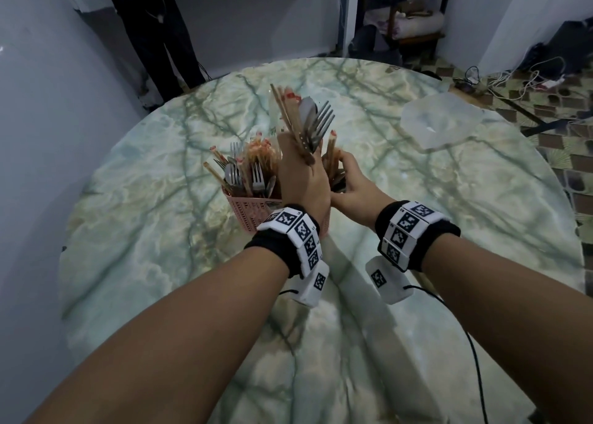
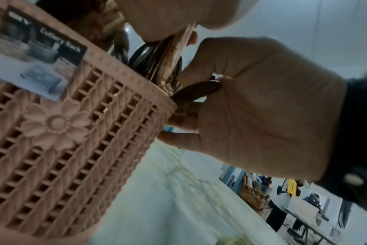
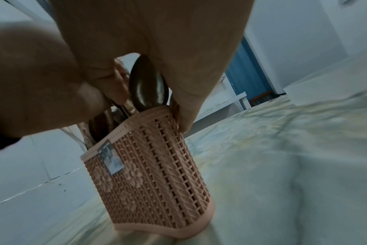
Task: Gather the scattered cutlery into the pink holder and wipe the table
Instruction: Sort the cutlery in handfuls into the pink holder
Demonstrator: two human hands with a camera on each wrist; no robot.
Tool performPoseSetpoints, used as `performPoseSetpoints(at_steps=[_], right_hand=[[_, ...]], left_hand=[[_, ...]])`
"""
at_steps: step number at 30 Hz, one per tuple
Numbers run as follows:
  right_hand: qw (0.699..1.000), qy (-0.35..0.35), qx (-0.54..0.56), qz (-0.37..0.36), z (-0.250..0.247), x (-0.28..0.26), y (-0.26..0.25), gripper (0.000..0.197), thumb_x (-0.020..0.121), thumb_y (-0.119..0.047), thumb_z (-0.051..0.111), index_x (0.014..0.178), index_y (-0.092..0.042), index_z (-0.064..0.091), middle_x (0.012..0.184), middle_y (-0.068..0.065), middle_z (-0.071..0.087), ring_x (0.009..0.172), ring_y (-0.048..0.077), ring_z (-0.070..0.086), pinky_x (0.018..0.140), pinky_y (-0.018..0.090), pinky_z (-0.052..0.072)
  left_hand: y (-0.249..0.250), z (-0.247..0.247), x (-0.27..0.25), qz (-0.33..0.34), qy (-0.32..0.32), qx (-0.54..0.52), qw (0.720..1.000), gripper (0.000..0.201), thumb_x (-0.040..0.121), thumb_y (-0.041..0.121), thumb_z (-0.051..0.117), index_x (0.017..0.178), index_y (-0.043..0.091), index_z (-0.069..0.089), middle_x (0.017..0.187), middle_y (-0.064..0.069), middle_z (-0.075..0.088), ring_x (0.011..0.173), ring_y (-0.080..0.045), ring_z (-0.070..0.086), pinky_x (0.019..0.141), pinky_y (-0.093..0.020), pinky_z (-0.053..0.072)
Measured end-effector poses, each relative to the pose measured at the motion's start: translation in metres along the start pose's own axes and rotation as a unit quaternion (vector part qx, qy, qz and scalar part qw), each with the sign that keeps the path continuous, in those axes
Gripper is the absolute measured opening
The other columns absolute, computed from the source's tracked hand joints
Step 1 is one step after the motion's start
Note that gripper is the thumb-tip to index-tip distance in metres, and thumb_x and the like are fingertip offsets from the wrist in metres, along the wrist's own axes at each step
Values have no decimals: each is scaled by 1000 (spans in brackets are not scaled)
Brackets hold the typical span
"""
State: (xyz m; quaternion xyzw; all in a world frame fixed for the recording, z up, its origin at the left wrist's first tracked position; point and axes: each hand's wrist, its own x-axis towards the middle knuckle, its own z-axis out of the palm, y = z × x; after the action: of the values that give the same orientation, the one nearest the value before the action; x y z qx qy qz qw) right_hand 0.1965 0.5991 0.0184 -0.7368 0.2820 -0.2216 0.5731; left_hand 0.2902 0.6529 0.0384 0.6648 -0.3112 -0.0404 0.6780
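The pink lattice holder (image 1: pixel 247 215) stands mid-table on the marbled green table (image 1: pixel 449 231), full of forks, spoons and chopsticks. My left hand (image 1: pixel 301 173) is raised over it and grips a bundle of chopsticks, forks and a spoon (image 1: pixel 309 122) that points upward. My right hand (image 1: pixel 349 183) is at the holder's right side. In the left wrist view the right hand (image 2: pixel 262 107) pinches a dark spoon (image 2: pixel 197 89) at the rim of the holder (image 2: pixel 63 132). The right wrist view shows the same spoon (image 3: pixel 147 86) between thumb and fingers above the holder (image 3: pixel 157 182).
A pale translucent sheet (image 1: pixel 439 118) lies near the table's far right edge. A person in dark trousers (image 1: pixel 154 32) stands beyond the far left edge by a grey wall. A chair (image 1: pixel 414 16) and floor cables (image 1: pixel 513 80) lie behind the table.
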Motion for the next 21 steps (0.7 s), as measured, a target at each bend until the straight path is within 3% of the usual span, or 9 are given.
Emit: performPoseSetpoints(at_steps=[3, 5, 6, 8, 11, 14, 15, 18, 21], right_hand=[[999, -5, -35, -28, -3, -7, 1, 91, 82, -2, 81, 151, -17, 24, 110, -11, 61, 90, -11, 65, 77, 12, 50], [998, 7, -53, -36, -2, -7, 4, 93, 79, -6, 85, 150, -21, 26, 111, -11, 60, 89, -7, 66, 74, 16, 52], [997, 18, -66, -36, -1, -6, 6, 92, 78, -10, 86, 148, -25, 28, 111, -10, 61, 89, -3, 67, 73, 19, 54], [995, 43, -88, -34, 2, -2, 10, 86, 79, -18, 85, 145, -33, 33, 111, -9, 65, 87, 2, 68, 72, 24, 57], [991, 61, -110, -37, 3, 4, 17, 69, 80, -23, 81, 141, -26, 47, 107, -9, 70, 84, 1, 67, 70, 28, 56], [991, 53, -112, -40, 3, 5, 16, 65, 75, -33, 80, 134, -24, 53, 106, -10, 71, 87, 6, 69, 79, 40, 59], [992, 50, -107, -44, 3, 5, 16, 70, 75, -33, 81, 137, -24, 49, 112, -11, 70, 93, 8, 69, 84, 43, 59], [991, 44, -107, -63, 4, 2, 9, 83, 76, -24, 81, 147, -23, 38, 123, -10, 65, 106, 9, 67, 94, 47, 55], [994, 45, -73, -68, 5, -2, 7, 85, 73, -29, 83, 145, -25, 37, 120, -8, 67, 109, 14, 68, 96, 50, 54]], left_hand=[[6, 1, -5, -7, -21, 10, 1000, 11, 101, 13, 54, 104, 16, 44, 88, 5, 55, 74, 15, 51, 66, 0, 36], [1, -1, -10, 10, -45, 38, 998, 12, 99, 12, 53, 108, 8, 46, 107, -9, 52, 83, 12, 41, 78, 3, 31], [-2, -2, -13, 17, -51, 62, 997, 19, 99, 16, 52, 113, 4, 48, 115, -12, 49, 92, 7, 37, 88, 0, 29], [-10, 0, -15, 13, -69, 80, 994, 32, 97, 27, 52, 120, 4, 52, 124, -11, 42, 103, -6, 40, 100, -24, 41], [-14, 0, -12, 7, -111, 93, 989, 31, 91, 24, 61, 116, 6, 56, 129, -7, 37, 109, -19, 48, 103, -37, 47], [-23, -6, -7, 27, -150, 113, 982, 26, 95, 12, 63, 119, 4, 60, 132, -8, 41, 113, 7, 42, 100, -11, 37], [-24, -8, -8, 43, -147, 98, 983, 22, 98, 16, 61, 118, 8, 61, 132, -6, 41, 114, 11, 41, 101, -12, 38], [-21, -8, -11, 48, -139, 62, 987, 18, 99, 13, 59, 116, 18, 61, 129, -6, 44, 116, -11, 56, 99, -38, 52], [-25, -12, -8, 88, -144, 103, 980, 26, 95, 15, 58, 120, 9, 58, 120, -17, 57, 110, -22, 63, 91, -42, 55]])
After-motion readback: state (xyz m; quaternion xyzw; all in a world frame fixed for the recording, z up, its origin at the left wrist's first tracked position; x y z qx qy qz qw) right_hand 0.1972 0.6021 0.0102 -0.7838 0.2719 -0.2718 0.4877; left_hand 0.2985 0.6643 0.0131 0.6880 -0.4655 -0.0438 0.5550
